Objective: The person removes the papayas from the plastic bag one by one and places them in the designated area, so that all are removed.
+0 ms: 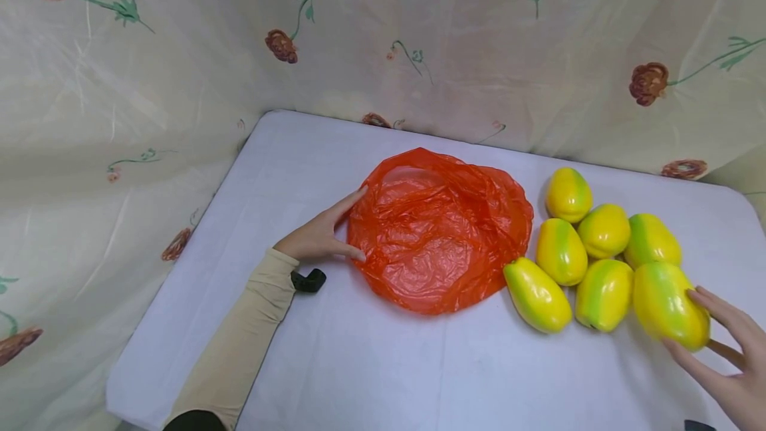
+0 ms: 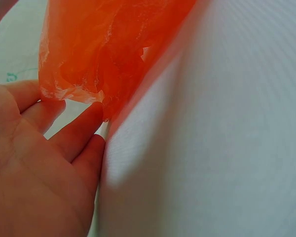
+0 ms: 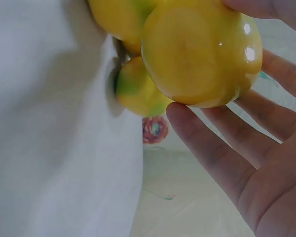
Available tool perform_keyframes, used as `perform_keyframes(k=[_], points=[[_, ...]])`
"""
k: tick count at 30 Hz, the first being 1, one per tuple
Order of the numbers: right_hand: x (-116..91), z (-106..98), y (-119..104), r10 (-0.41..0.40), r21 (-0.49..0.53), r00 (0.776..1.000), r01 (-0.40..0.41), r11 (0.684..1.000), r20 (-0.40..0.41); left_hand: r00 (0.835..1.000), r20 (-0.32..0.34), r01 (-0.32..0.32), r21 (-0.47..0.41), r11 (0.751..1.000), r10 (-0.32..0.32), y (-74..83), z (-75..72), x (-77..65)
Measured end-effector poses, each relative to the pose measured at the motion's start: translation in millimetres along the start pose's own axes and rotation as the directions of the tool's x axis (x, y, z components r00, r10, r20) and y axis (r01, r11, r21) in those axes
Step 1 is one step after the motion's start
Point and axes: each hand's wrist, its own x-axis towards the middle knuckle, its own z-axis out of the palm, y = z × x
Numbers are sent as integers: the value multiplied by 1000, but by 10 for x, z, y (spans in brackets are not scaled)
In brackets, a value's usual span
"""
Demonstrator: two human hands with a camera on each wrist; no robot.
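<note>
A crumpled red plastic bag (image 1: 439,231) lies spread in a rounded shape on the white table. My left hand (image 1: 326,231) is at its left edge, thumb and fingers spread apart. In the left wrist view, fairly straight fingertips (image 2: 91,118) touch the rim of the bag (image 2: 98,44). My right hand (image 1: 733,351) holds a glossy yellow papaya (image 1: 670,304) with a green stripe between thumb and fingers, at the near right of a group of similar papayas. The right wrist view shows the rounded end of this papaya (image 3: 202,54) against the fingertips.
Several more papayas (image 1: 561,251) sit close together right of the bag. One papaya (image 1: 537,294) lies on its side with its narrow tip at the bag's edge. A flower-patterned curtain (image 1: 467,52) hangs behind and left of the table (image 1: 383,364).
</note>
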Motion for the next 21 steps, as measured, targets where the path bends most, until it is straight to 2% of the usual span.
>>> perform_keyframes(k=[8,14,21], points=[[23,31,160,86,-37,995,-85,996,46,1000,2,-14,3,1000,14,-9,0,7],[8,122,228,146,-13,983,-145,989,109,1000,3,-15,8,1000,15,-9,1,10],[18,173,254,200,-50,965,-194,980,171,1000,4,-14,5,1000,14,-7,1,9]])
